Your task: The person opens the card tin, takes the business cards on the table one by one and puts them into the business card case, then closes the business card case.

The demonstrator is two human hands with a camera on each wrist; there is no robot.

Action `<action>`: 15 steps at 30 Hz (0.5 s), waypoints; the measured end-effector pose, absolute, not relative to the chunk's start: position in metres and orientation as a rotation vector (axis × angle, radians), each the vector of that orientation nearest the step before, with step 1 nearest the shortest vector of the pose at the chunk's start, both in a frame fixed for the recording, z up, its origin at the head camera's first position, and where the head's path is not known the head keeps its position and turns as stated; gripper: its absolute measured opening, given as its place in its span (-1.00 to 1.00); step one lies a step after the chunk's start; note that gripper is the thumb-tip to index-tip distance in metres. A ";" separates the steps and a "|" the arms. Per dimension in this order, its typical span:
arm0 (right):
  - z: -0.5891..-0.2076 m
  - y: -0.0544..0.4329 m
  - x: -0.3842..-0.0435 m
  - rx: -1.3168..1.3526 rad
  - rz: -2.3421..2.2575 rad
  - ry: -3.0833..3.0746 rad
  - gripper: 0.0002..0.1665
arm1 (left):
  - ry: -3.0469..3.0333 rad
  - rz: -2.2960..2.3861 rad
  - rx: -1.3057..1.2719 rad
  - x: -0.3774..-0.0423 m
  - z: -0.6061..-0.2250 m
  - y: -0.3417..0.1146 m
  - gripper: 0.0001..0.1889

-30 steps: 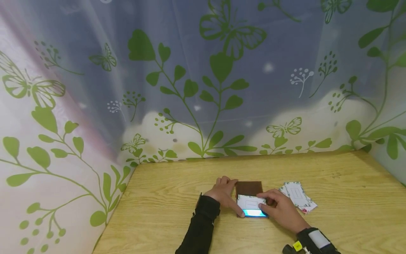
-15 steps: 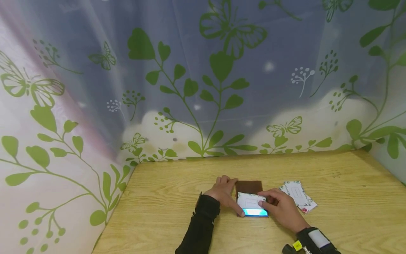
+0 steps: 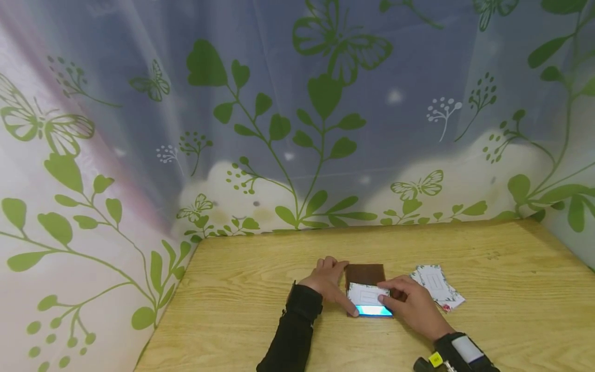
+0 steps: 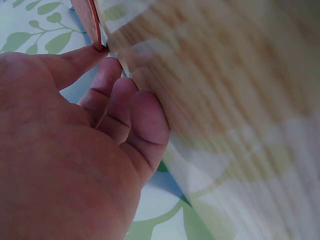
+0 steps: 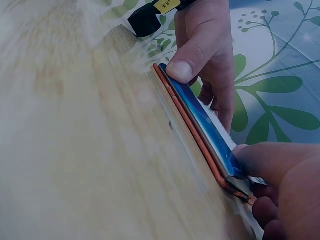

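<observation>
A brown leather wallet (image 3: pixel 364 273) lies unfolded on the table. On its near half sits a white card (image 3: pixel 364 294) with a leafy border, above a shiny blue strip (image 3: pixel 374 310). My right hand (image 3: pixel 416 308) pinches the white card's right side between thumb and fingers. With its thumb, my left hand (image 3: pixel 325 283) presses the near left corner; its index finger reaches the far left corner. In the right wrist view, the left thumb rests on the end of the blue strip (image 5: pixel 202 125), over the wallet's orange edge (image 5: pixel 192 127). Left fingertips (image 4: pixel 150 117) touch the tabletop in the left wrist view.
Several loose leaf-bordered cards (image 3: pixel 434 284) lie overlapped right of the wallet, one showing a red flower. The wooden table (image 3: pixel 260 268) meets a hanging curtain (image 3: pixel 260 129) with green plants and butterflies at the back and sides.
The white card's far edge rose slightly, then sank a little again in my right fingers. Both hands stay in nearly the same places, and the wallet has not shifted.
</observation>
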State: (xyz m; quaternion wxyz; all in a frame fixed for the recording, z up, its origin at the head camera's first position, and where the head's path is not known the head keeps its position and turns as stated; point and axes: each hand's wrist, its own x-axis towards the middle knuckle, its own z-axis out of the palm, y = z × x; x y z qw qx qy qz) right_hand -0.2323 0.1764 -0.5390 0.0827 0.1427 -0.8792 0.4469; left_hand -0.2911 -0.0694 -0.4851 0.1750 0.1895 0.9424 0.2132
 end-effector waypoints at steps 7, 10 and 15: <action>-0.540 0.178 -0.233 0.483 1.367 -2.633 -0.77 | 2.671 0.599 0.527 -0.291 -0.485 -0.069 0.35; -0.539 0.178 -0.233 0.500 1.372 -2.638 -0.78 | 2.669 0.604 0.527 -0.292 -0.486 -0.069 0.35; -0.538 0.178 -0.232 0.534 1.370 -2.633 -0.77 | 2.672 0.603 0.531 -0.292 -0.485 -0.069 0.36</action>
